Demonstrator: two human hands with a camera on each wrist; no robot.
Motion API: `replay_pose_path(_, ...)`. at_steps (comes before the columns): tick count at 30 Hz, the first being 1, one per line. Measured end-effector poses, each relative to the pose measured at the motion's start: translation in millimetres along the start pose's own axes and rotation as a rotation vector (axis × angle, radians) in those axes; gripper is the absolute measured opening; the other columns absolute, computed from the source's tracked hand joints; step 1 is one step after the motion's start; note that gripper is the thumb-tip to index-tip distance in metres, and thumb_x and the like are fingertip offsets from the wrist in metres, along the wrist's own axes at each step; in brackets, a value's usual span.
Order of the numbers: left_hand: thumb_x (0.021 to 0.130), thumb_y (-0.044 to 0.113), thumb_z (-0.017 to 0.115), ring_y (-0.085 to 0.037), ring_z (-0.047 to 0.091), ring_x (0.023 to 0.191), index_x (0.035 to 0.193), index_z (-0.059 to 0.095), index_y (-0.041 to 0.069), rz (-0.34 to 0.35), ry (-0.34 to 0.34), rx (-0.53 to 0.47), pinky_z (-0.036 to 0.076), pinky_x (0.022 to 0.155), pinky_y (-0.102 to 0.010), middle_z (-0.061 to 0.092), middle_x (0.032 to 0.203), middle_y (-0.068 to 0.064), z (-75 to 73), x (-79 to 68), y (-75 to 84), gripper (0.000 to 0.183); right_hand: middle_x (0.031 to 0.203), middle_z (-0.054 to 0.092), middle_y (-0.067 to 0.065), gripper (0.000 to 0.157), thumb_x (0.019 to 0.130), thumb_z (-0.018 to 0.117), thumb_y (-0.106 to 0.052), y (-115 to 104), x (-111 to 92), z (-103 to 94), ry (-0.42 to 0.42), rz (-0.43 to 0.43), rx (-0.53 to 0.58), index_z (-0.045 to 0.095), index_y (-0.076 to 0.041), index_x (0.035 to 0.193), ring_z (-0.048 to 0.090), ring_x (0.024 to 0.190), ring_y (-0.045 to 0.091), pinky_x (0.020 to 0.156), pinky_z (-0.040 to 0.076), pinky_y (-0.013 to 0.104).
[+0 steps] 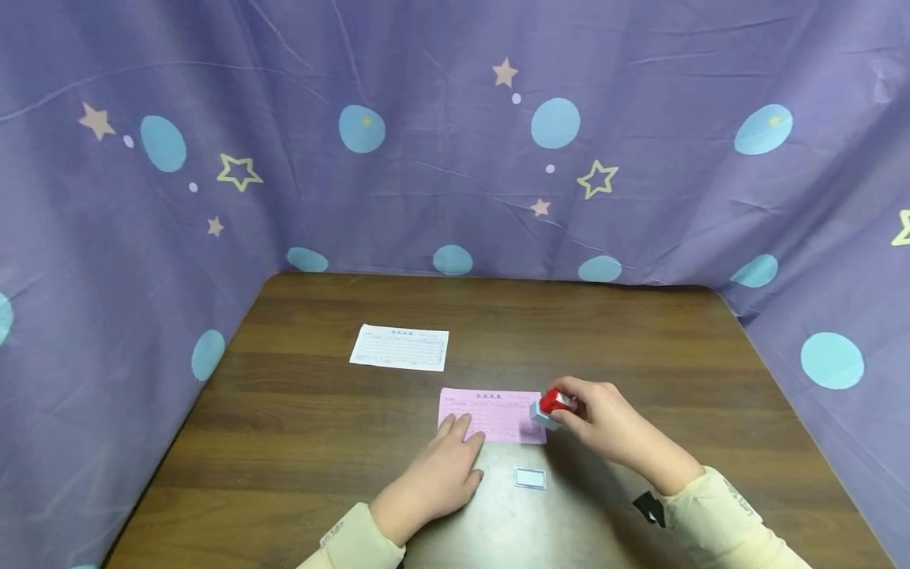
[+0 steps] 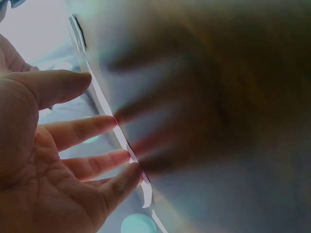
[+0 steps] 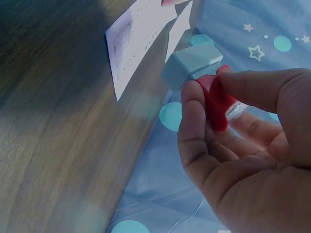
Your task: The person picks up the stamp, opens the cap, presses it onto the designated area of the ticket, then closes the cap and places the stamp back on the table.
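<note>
A pink printed form [image 1: 501, 407] lies on the table, and my left hand [image 1: 444, 470] rests its fingertips on the form's lower left part. In the left wrist view those fingers [image 2: 97, 165] are spread and nearly straight along the paper's edge. My right hand [image 1: 607, 415] pinches a stamp [image 1: 554, 401] with a red grip and a pale blue base between thumb and fingers. From the head, the stamp overlaps the form's right edge; in the right wrist view its base [image 3: 192, 63] appears raised above the table. Nearer me lies a small flat rectangle with a blue rim [image 1: 530, 478].
A white printed form [image 1: 400, 348] lies farther back, to the left of the pink one. The brown wooden table [image 1: 284, 442] ends at a purple curtain [image 1: 455, 182] with stars and blue dots.
</note>
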State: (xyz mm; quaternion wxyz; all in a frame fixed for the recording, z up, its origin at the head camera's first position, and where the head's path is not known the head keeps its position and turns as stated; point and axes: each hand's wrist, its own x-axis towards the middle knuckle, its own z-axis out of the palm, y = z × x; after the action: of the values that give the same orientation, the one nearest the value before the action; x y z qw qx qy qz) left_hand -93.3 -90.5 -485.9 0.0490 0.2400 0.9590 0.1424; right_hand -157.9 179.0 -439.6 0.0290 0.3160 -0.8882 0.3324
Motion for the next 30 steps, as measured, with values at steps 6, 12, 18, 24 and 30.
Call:
replay_pose_path(6, 0.091, 0.027, 0.074, -0.048, 0.044, 0.133, 0.134, 0.064, 0.000, 0.006, 0.011, 0.046, 0.038, 0.109, -0.054, 0.050, 0.142, -0.028, 2.3, -3.8, 8.5, 0.052, 0.084, 0.064, -0.008, 0.021, 0.085, 0.077, 0.003, -3.1, 0.3, 6.1, 0.007, -0.041, -0.043, 0.071, -0.006, 0.103, 0.053, 0.069, 0.005, 0.060, 0.050, 0.027)
replay_pose_path(12, 0.091, 0.028, 0.073, -0.047, 0.044, 0.134, 0.136, 0.061, -0.003, 0.012, 0.002, 0.074, 0.036, 0.111, -0.052, 0.050, 0.143, -0.028, 4.0, -6.0, 10.4, 0.055, 0.082, 0.065, -0.009, 0.020, 0.083, 0.081, 0.001, -3.5, -0.7, 10.7, -0.006, -0.044, -0.090, 0.073, -0.005, 0.101, 0.057, 0.070, 0.004, 0.062, 0.052, 0.029)
replay_pose_path(18, 0.091, 0.028, 0.074, -0.045, 0.043, 0.135, 0.136, 0.060, -0.004, 0.008, 0.000, 0.083, 0.035, 0.112, -0.050, 0.049, 0.143, -0.026, 3.2, -3.1, 12.4, 0.057, 0.083, 0.066, -0.010, 0.018, 0.082, 0.082, -0.002, -2.8, 0.8, 9.3, -0.013, -0.050, -0.114, 0.073, -0.007, 0.097, 0.060, 0.073, 0.004, 0.064, 0.054, 0.030)
replay_pose_path(24, 0.090, 0.029, 0.075, -0.044, 0.045, 0.133, 0.136, 0.061, -0.003, 0.034, -0.007, 0.095, 0.038, 0.110, -0.048, 0.050, 0.142, -0.025, 5.5, -1.3, 18.8, 0.057, 0.083, 0.062, -0.009, 0.022, 0.075, 0.088, 0.000, -0.1, -5.3, 11.1, 0.044, -0.111, -0.162, 0.074, -0.007, 0.092, 0.056, 0.072, 0.006, 0.062, 0.052, 0.030)
replay_pose_path(30, 0.089, 0.030, 0.076, -0.044, 0.045, 0.132, 0.134, 0.062, -0.003, 0.040, 0.007, 0.133, 0.035, 0.112, -0.047, 0.051, 0.140, -0.025, 4.0, -4.5, 17.9, 0.057, 0.081, 0.060, -0.007, 0.021, 0.075, 0.087, -0.001, -1.5, -2.1, 19.8, 0.033, -0.162, -0.154, 0.075, -0.004, 0.092, 0.057, 0.071, 0.008, 0.061, 0.052, 0.031)
